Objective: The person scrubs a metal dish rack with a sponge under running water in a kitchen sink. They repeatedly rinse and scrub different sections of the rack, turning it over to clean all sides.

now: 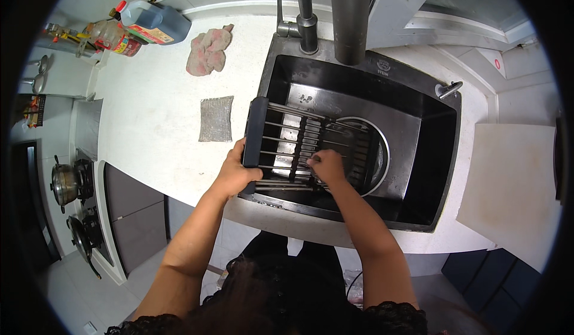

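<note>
A sink drain rack of thin metal rods with a dark grey end bar (pixel 256 133) lies tilted across the left part of the black sink (pixel 394 116). My left hand (pixel 234 172) grips the near end of that bar, thumb on its right side and fingers around the left. Over the rods, my right hand (pixel 329 166) is closed, fingertips pinched together low against the rack; what they hold is hidden. Beneath the rack's right part sits a round basin with a pale rim (pixel 385 149), partly covered by the rack and my right hand.
A dark faucet (pixel 307 33) and a thick dark cylinder (pixel 348 24) rise behind the sink. On the white counter lie a grey scouring pad (pixel 216 119) and a crumpled rag (pixel 209 51). Bottles (pixel 154 23) stand far left; a pale board (pixel 508 182) is at right.
</note>
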{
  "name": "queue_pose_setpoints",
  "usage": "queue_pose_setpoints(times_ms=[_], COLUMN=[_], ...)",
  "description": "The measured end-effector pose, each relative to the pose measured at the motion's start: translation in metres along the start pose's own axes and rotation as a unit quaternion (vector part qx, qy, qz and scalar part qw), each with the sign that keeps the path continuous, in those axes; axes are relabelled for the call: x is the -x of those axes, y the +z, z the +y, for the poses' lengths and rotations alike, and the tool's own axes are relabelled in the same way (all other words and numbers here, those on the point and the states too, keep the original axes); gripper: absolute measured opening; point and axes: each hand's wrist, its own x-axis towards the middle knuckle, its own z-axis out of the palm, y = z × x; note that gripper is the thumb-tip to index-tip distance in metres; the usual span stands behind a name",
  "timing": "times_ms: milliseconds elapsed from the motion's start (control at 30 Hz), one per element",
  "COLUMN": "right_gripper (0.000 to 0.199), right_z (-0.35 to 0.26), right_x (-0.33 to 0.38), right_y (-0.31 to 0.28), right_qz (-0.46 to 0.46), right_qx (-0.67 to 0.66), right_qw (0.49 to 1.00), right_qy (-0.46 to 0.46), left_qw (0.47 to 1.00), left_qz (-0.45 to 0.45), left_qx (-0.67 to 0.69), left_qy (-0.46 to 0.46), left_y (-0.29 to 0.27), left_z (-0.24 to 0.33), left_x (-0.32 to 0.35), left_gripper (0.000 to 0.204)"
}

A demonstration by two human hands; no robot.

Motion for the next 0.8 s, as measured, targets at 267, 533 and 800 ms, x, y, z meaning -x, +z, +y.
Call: queue_pose_setpoints(times_ms=[267,533,800], right_gripper=[0.025,0.036,0.022], right_z=[-0.025,0.044,0.066], right_x=[0.004,-0.009,-0.033], right_y=[0.021,-0.024,-0.031], right_qz=[-0.004,0.05,0.117], right_qx=[-0.044,0.12,0.218], right_qw=[0.999,0.989,0.956], right_qy=[0.015,0.074,0.157], left_qw=[1.0,1.0,1.0], left_qz=[0.013,-0.003,0.002], left_qx=[-0.023,-0.02,-0.021], left_qy=[-0.003,-0.001,0.002], left_y=[0.0,-0.002,0.005], left_z=[-0.004,-0.004,0.008], left_x=[-0.002,-0.002,0.002], left_gripper=[0.081,0.081,0.079])
